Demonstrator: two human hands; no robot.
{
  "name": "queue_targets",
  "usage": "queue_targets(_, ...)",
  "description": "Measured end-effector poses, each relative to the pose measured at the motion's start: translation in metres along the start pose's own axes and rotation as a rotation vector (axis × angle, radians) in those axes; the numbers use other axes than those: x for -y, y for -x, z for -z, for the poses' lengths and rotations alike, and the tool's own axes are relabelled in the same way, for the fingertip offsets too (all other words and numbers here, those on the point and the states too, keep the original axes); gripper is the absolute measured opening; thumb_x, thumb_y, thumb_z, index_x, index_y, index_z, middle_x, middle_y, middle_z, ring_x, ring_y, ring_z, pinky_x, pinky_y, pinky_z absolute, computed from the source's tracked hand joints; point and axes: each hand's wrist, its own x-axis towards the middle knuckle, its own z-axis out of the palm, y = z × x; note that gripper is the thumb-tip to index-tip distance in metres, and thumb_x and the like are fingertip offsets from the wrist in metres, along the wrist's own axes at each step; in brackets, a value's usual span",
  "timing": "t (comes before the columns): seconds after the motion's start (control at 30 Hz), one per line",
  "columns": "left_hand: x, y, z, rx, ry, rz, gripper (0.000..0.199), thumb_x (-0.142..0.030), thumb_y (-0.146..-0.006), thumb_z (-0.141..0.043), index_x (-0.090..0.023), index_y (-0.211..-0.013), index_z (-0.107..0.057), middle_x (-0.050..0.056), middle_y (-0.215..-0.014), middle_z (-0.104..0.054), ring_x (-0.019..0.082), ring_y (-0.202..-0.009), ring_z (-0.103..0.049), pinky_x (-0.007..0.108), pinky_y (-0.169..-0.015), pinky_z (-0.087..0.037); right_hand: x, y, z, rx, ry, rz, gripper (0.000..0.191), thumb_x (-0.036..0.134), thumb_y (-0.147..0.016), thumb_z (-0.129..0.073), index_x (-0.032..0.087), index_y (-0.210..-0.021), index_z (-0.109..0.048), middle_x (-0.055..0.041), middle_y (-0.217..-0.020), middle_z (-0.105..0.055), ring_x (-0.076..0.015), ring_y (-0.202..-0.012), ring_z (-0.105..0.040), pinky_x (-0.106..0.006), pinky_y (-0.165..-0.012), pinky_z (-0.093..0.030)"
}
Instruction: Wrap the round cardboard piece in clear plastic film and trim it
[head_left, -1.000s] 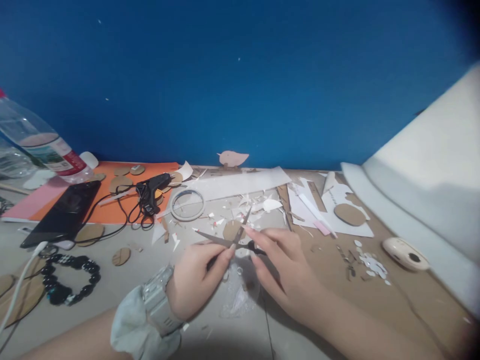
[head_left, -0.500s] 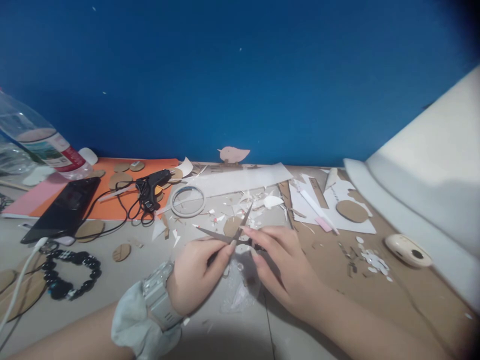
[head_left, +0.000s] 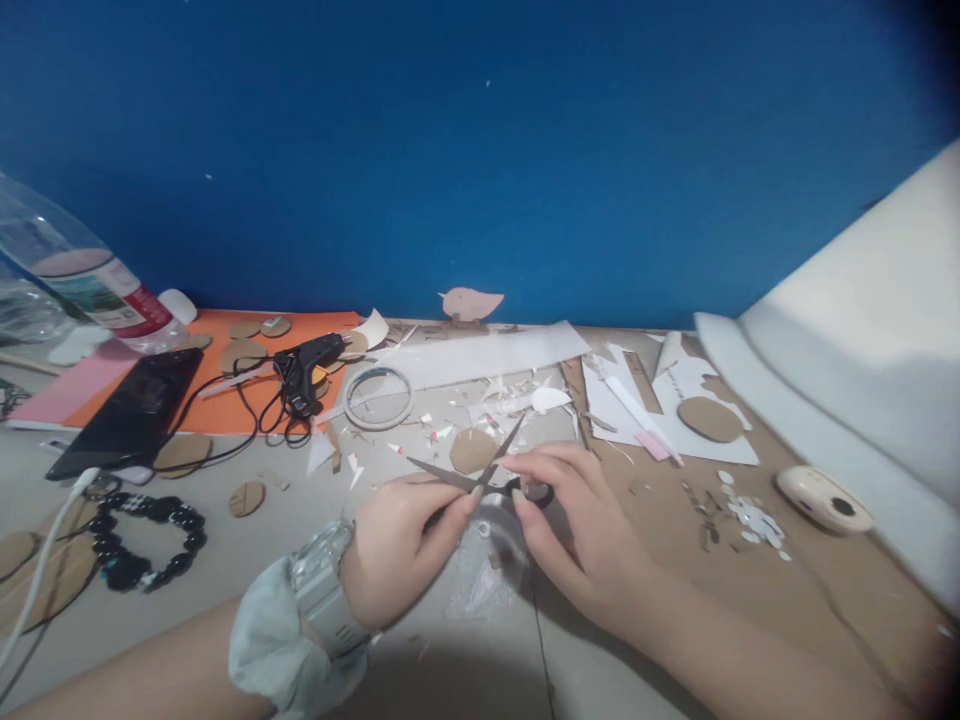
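Note:
A pair of scissors (head_left: 499, 454) is held between both hands, its blades spread wide and pointing away from me. My left hand (head_left: 409, 545), with a watch and a pale green scrunchie at the wrist, has thumb and fingers closed near the pivot; the exact contact is partly hidden. My right hand (head_left: 577, 530) has its fingertips round the dark handle, whose loop shows between finger and thumb. Just beyond the blades lies a small cardboard disc (head_left: 472, 451). Beneath the hands is a clear plastic bag (head_left: 480, 580).
A black glue gun (head_left: 306, 370) with its cord rests on orange paper (head_left: 217, 405), beside a tape roll (head_left: 377, 424). Left are a phone (head_left: 124, 415), a bottle (head_left: 127, 300) and a beaded bracelet (head_left: 191, 520). A white paper sheet (head_left: 739, 448) and a cream device (head_left: 821, 497) lie right.
The view has shifted slightly. Both hands and the open scissors sit a little farther right in the picture, and more of the handle loop and cardboard disc shows.

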Motion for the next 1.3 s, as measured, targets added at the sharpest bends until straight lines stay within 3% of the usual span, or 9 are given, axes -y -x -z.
queue_targets(0.7,0.0004,-0.0027,-0.0001,0.038,-0.012,0.052,0.037,-0.033,-0.092,-0.038,-0.017,-0.079,-0.068,0.003,-0.074,-0.069,0.015,-0.066,-0.061,0.025,-0.064,-0.041,-0.0021,-0.0019,-0.0007,0.0,0.025,0.013,0.034,0.014,-0.086,-0.047,0.023,-0.118,-0.047,-0.0057,-0.102,-0.053,-0.0206,-0.1,-0.048,-0.037,-0.086,-0.041)
queue_targets(1.3,-0.0015,-0.0017,-0.0025,0.013,-0.027,0.037,0.034,-0.03,-0.092,-0.04,-0.015,-0.072,-0.064,0.002,-0.068,-0.066,0.013,-0.061,-0.057,0.023,-0.059,-0.038,-0.005,-0.0065,-0.0045,-0.142,0.067,0.066,0.027,0.013,-0.084,-0.056,0.021,-0.109,-0.053,-0.0035,-0.095,-0.057,-0.0181,-0.093,-0.05,-0.034,-0.083,-0.042)
